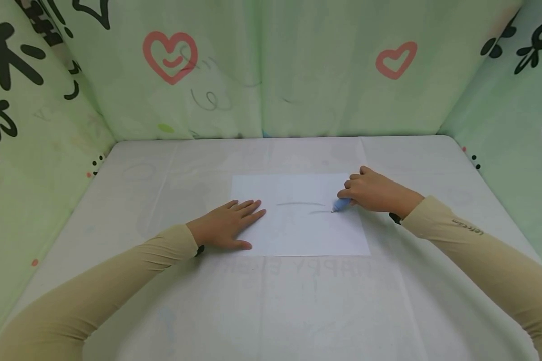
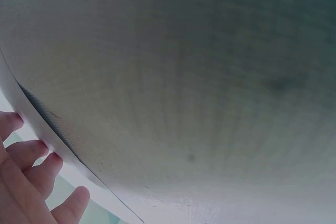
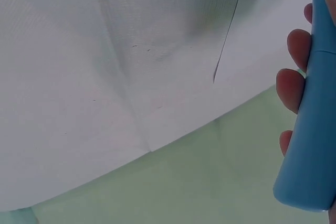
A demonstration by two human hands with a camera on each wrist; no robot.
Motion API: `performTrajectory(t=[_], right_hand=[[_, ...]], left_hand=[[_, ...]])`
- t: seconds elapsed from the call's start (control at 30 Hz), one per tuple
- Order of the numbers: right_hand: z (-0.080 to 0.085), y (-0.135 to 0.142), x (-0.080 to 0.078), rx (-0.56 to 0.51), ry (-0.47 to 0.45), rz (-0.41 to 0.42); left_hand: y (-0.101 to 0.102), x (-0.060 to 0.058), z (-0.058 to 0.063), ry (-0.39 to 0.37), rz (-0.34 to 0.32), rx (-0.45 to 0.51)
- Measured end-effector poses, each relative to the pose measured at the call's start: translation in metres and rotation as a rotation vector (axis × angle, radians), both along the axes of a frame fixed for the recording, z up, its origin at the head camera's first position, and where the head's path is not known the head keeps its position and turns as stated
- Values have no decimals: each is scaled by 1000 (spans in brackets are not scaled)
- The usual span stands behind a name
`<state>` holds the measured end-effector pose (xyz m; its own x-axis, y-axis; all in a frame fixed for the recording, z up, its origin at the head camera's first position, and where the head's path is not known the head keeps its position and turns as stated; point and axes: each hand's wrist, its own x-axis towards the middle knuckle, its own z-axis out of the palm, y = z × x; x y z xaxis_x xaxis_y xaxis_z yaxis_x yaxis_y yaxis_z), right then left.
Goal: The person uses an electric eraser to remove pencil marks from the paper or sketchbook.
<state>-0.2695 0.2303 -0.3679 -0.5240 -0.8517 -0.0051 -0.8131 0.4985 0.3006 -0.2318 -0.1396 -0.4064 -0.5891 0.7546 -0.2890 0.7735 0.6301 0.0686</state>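
Note:
A white sheet of paper [image 1: 298,235] lies flat on the table, with two faint grey lines across its middle. My left hand [image 1: 228,224] rests on the sheet's left edge, fingers spread and straight; its fingertips [image 2: 79,200] show at the lower left of the left wrist view. At the right side of the sheet, my right hand [image 1: 375,190] grips a thick blue pen-shaped tool [image 1: 342,203]. Its small tip is at the right end of the lower line. In the right wrist view the tool's smooth blue barrel [image 3: 307,129] has fingers curled around it.
The sheet lies on a white-covered table [image 1: 298,311] with faint creases and pale lettering. Green printed curtains [image 1: 298,70] with hearts and black drawings enclose the back and both sides. Beige sleeves [image 1: 131,271] cover both arms.

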Motion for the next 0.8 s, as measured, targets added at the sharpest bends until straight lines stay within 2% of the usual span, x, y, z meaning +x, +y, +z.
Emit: performTrajectory(t=[0.53,0.8], right_hand=[[-1,0,-1,-10,16,15],[-2,-1,-1,8,-2,-1]], left_hand=[[-1,0,0,10,-16,21],[-1,-2,-2,10,-12,2]])
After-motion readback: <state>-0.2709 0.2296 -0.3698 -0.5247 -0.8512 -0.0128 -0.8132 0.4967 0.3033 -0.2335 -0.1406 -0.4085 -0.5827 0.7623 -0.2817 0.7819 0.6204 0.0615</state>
